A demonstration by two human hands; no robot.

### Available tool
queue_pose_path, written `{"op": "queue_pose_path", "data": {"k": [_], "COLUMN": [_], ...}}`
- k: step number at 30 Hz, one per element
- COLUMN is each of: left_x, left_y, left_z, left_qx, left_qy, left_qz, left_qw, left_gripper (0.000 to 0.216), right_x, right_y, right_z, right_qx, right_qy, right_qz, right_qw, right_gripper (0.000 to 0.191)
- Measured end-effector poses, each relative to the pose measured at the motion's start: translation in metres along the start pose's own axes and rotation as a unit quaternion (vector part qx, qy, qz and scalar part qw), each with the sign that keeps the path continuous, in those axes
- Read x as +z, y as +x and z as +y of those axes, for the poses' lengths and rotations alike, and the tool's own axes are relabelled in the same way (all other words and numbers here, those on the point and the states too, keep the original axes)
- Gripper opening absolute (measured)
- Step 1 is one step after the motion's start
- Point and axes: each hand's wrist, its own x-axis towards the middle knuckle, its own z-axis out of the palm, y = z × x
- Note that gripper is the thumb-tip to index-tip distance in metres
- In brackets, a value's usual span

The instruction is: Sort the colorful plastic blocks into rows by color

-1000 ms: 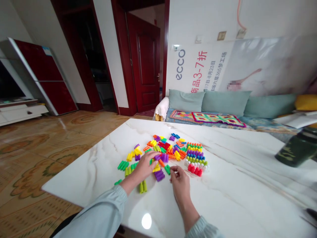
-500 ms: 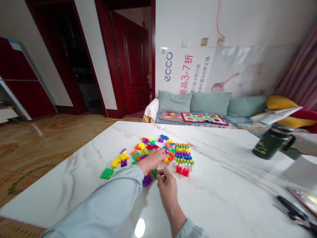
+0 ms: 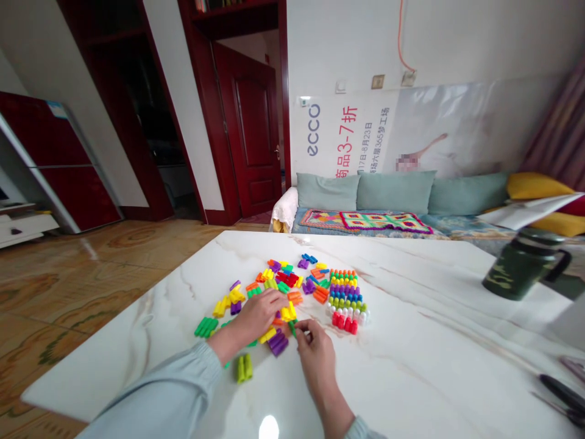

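On the white marble table [image 3: 434,366], the right hand [image 3: 315,353] is pinching a small green block [image 3: 293,327] at its fingertips, beside the left hand [image 3: 256,317], which is lying palm-down over loose blocks [image 3: 283,278]; whether it is gripping one cannot be told. A firm pinch, clear of the purple block [image 3: 277,342] between the hands, is looking wise

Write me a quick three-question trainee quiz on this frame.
1. True or false: the camouflage mug stands on the left side of the table.
2. In the joined block panel, the row nearest the person is: A red, B orange, C blue.
3. What colour is the small block at the fingertips of the right hand?
Key: 1 false, it stands on the right; 2 A; 3 green.
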Motion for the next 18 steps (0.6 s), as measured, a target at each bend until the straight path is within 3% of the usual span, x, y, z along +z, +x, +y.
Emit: {"op": "queue_pose_path", "data": {"k": [9, 14, 18], "left_x": [0.007, 0.010, 0.002], "left_y": [-0.052, -0.058, -0.048], "left_z": [0.018, 0.028, 0.027], "left_qx": [-0.025, -0.034, -0.045], "left_qy": [-0.020, -0.029, -0.026], "left_qz": [0.020, 0.040, 0.050], "left_qw": [0.999, 0.998, 0.997], "left_gripper": [0.032, 0.032, 0.036], "right_x": [-0.001, 0.000, 0.000], "right_y": [0.000, 0.000, 0.001], "right_z": [0.002, 0.005, 0.005], "right_qx": [0.006, 0.011, 0.010], "right_qy": [0.013, 0.022, 0.008], "right_qz": [-0.008, -0.021, -0.027], "right_qw": [1.000, 0.999, 1.000], "right_gripper": [0.018, 0.021, 0.024]}}
